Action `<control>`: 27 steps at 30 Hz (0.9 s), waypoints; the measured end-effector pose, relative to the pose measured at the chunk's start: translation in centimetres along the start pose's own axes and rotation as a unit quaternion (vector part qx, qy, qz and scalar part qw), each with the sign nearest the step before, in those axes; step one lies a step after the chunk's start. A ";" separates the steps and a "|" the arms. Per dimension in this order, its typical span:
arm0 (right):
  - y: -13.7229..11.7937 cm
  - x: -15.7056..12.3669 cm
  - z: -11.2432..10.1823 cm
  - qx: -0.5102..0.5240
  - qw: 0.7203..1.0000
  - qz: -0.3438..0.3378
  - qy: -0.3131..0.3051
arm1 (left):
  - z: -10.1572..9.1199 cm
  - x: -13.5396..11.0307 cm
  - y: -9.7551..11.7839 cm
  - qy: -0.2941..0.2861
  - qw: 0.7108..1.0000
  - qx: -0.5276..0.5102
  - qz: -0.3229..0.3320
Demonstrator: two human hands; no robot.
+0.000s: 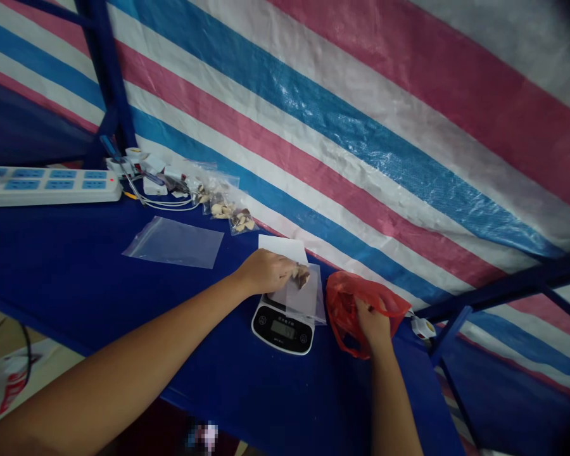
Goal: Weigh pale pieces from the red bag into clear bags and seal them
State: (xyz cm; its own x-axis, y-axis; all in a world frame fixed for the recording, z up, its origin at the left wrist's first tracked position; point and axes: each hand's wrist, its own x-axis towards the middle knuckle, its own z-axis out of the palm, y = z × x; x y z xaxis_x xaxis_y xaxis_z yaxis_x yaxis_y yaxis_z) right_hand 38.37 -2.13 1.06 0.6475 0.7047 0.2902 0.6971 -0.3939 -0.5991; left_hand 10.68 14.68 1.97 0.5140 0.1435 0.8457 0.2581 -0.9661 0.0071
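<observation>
My left hand (267, 271) is over a small kitchen scale (283, 329) with a black front panel and a lit display. Its fingers are pinched together at a few brown-and-cream dried slices (301, 276), which lie on a clear zip bag (308, 299) on the scale. Whether the fingertips grip a slice or the bag is not clear. To the right, my right hand (376, 322) reaches into the mouth of a crumpled red plastic bag (341, 304). The bag hides most of those fingers and whatever they touch.
Left of the scale lies a flat clear zip bag (177, 243). Behind it sit several filled small bags (242, 220), white cables and plugs, a screwdriver (111, 149) and a power strip (52, 185). Striped sheeting (313, 145) rises behind the blue table (209, 354).
</observation>
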 end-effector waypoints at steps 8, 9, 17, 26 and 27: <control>1.2 0.0 0.3 -0.045 0.998 0.037 -0.034 | -0.2 0.2 0.2 -0.025 1.000 0.005 -0.012; 1.3 -0.1 0.3 -0.046 0.998 0.029 -0.033 | -0.2 0.2 0.2 -0.027 0.999 0.010 -0.014; 1.0 -0.2 0.3 -0.061 0.998 -0.017 0.013 | 0.1 -0.2 -0.1 -0.052 0.998 0.012 -0.014; -0.2 -0.5 -0.5 -0.057 0.996 0.068 0.033 | 0.1 -0.1 -0.1 -0.027 1.000 0.007 -0.003; -0.3 -0.6 -0.6 -0.057 0.996 0.066 0.032 | 0.1 -0.1 -0.1 -0.025 1.000 0.007 -0.003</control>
State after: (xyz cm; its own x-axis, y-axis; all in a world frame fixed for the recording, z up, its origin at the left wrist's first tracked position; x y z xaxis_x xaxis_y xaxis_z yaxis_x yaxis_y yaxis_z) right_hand 37.97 -2.75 1.57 0.7514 0.6045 0.2645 0.6331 -0.5476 -0.5471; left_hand 10.70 14.79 1.85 0.5522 0.1604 0.8182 0.2733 -0.9619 0.0041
